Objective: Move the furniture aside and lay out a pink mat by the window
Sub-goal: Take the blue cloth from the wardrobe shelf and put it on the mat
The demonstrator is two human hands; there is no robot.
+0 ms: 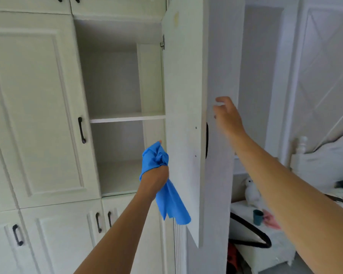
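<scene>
A person's left hand grips a crumpled blue cloth before an empty white cupboard, while the right hand, fingers loosely open though blurred, reaches the open door, seemingly to swing it. No pink mat is visible.

White wardrobe, open door, bare shelf, white headboard
</scene>
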